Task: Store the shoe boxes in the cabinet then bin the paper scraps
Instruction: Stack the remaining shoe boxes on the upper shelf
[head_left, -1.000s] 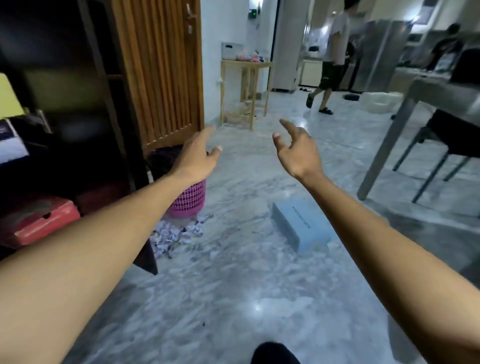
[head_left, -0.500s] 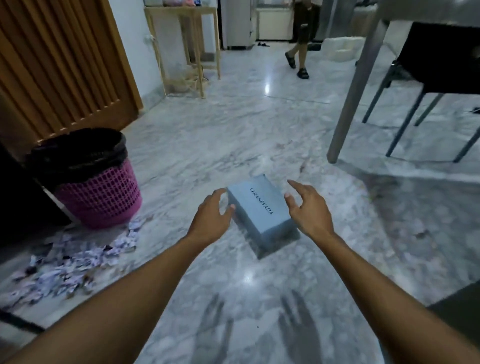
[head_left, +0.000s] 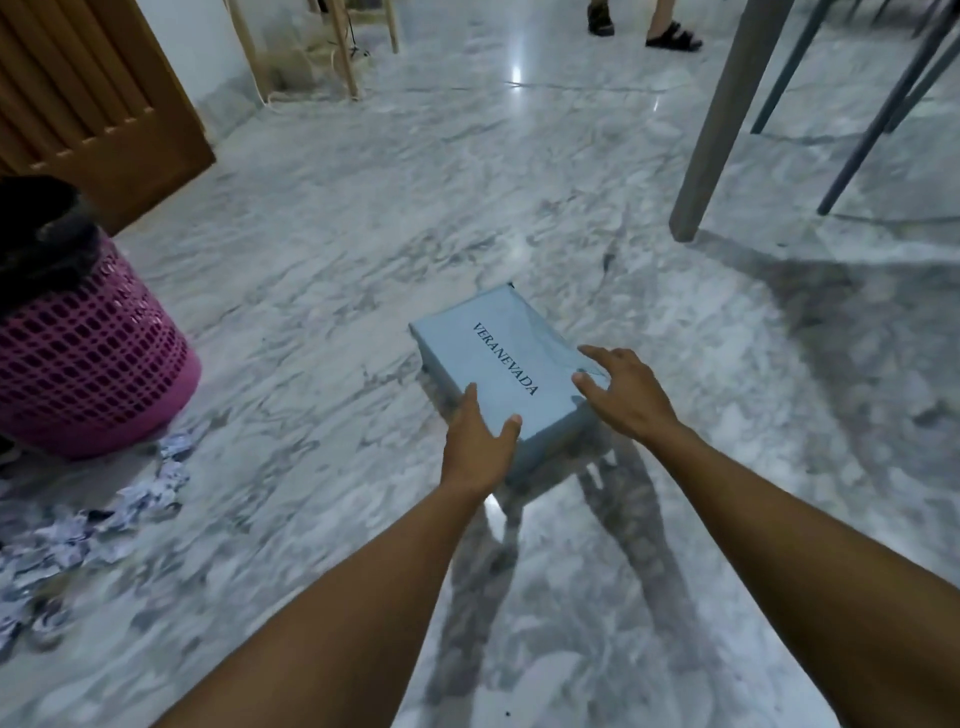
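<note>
A light blue shoe box (head_left: 493, 353) with dark lettering on its lid lies on the marble floor in the middle of the view. My left hand (head_left: 475, 447) is at its near left corner, thumb on the lid and fingers along the left side. Over the near right corner my right hand (head_left: 623, 395) has its fingers spread, the fingertips touching the lid's edge. Torn paper scraps (head_left: 78, 535) are scattered on the floor at the left. A pink mesh bin (head_left: 88, 364) with a black liner stands just behind them.
A wooden slatted door (head_left: 93, 93) stands at the back left. A grey table leg (head_left: 711, 130) and dark chair legs (head_left: 872, 119) are at the back right. Another person's feet (head_left: 670, 36) show at the top, near a light wooden stand (head_left: 343, 52).
The view has dropped toward the floor and closed in on the box. Both hands came down from mid-air and now touch the box's near corners.
</note>
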